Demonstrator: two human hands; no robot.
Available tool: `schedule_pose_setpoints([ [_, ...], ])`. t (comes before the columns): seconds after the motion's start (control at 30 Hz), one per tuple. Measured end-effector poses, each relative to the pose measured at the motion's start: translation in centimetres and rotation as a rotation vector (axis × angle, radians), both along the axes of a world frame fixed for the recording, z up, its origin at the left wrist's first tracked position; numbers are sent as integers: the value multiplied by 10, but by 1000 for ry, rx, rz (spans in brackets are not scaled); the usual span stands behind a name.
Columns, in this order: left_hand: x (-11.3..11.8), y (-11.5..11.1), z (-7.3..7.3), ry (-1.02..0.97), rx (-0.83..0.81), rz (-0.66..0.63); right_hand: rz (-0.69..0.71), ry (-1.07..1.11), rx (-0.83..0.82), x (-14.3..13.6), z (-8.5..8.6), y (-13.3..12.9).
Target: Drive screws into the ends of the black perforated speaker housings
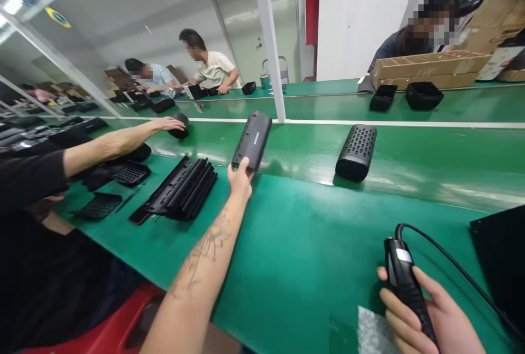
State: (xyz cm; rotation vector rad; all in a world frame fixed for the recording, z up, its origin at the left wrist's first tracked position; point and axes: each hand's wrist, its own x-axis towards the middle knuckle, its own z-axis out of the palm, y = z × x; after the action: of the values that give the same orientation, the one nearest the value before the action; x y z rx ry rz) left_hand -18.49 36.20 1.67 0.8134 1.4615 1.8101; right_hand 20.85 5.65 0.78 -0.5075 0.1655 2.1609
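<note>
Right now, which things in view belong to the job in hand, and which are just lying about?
Apparently in use:
- dark casing, held by the left hand
- corded tool, gripped in the right hand

Seemingly just lying about, untouched by either hand:
- perforated black casing
- pile of black panels
- cardboard box

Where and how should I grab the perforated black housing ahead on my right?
I'd grip the perforated black housing around its middle, coming from above and spanning its width: it lies lengthwise away from you, its long sides stand free, and it's narrower across than along.
</note>
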Motion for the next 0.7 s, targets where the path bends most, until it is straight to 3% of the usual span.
schedule_pose_setpoints([
  [0.1,27,-86,6,-84,37,-185,-24,-220,112,10,9,10],
  [0.23,61,-198,7,-106,38,-405,-158,-631,308,34,40,12],
  [0.3,79,-246,4,-91,26,-497,-275,-767,360,52,59,2],
  [0.37,97,-285,1,-29,-10,-605,-480,-956,411,72,80,-13],
  [0.47,124,-328,-2,119,-98,-790,-957,-1270,530,101,109,-31],
  [0.53,139,-345,-2,178,-131,-903,-1234,-1332,610,117,124,-35],
  [0.6,152,-353,-3,207,-131,-1003,-1356,-1315,669,131,134,-35],
  [0.7,164,-355,-4,259,-105,-1086,-1332,-1339,735,147,138,-34],
])
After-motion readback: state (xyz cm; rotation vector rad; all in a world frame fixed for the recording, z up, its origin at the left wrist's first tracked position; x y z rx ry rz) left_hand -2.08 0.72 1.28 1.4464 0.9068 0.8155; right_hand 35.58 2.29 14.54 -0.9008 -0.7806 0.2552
